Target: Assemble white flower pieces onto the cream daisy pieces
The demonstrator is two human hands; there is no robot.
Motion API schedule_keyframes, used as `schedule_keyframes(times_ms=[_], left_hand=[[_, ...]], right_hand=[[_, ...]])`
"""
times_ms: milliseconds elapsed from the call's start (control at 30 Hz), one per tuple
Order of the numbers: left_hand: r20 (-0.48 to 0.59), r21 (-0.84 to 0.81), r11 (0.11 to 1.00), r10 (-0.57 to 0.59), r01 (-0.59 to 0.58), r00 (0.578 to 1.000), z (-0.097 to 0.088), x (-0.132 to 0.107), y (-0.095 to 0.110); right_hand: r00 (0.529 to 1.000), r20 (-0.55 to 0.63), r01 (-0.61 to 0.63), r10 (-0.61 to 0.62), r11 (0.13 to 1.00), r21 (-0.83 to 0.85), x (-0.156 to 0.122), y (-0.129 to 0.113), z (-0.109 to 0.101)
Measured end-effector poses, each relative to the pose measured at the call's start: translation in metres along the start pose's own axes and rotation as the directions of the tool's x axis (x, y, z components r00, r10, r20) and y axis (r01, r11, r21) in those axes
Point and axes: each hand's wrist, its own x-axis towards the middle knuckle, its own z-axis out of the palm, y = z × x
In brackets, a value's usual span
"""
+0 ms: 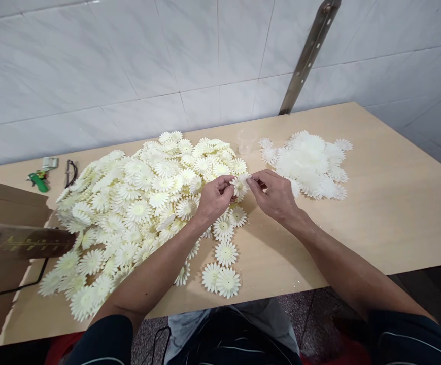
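Note:
Between my two hands is a pale daisy-shaped artificial flower (239, 187), held above the table. The fingers of my left hand (216, 196) pinch its left edge. At its upper right edge, my right hand (272, 195) closes thumb and forefinger on a petal. A large heap of cream-yellow artificial flowers (140, 210) spreads to the left, and several single flowers (226, 253) lie just below my left hand. Beyond my right hand sits a smaller pile of whiter flower pieces (311, 165).
A clear plastic piece (246, 140) stands at the back between the piles. On the left are a bottle of dark liquid (33, 242), a cardboard box (10, 208), a green tool (38, 181) and glasses (70, 172). A metal bracket (309, 56) leans at the tiled wall.

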Motion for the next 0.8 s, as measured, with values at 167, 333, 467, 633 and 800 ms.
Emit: schedule_keyframes(times_ms=[167,333,467,633,800], left_hand=[[0.008,-0.047,0.999,0.005,-0.004,1.0,-0.001,-0.003,0.005],[-0.01,0.017,1.0,0.024,-0.024,1.0,0.0,-0.002,0.0],[-0.013,0.051,0.998,-0.037,0.038,0.999,0.001,-0.001,-0.001],[-0.05,0.082,0.991,-0.098,0.102,0.994,-0.002,0.001,0.003],[-0.094,0.058,0.989,-0.132,0.137,0.987,-0.007,0.004,0.008]], right_hand=[[0.999,-0.025,0.022,-0.023,0.999,-0.026,-0.001,-0.002,0.003],[1.0,-0.003,-0.006,0.006,1.0,-0.021,-0.001,-0.006,0.003],[0.998,0.029,-0.05,0.05,0.998,-0.027,-0.002,-0.008,0.002],[0.989,0.047,-0.145,0.143,0.989,0.042,0.002,-0.011,-0.007],[0.898,-0.078,-0.38,0.432,0.854,0.356,0.014,-0.004,-0.034]])
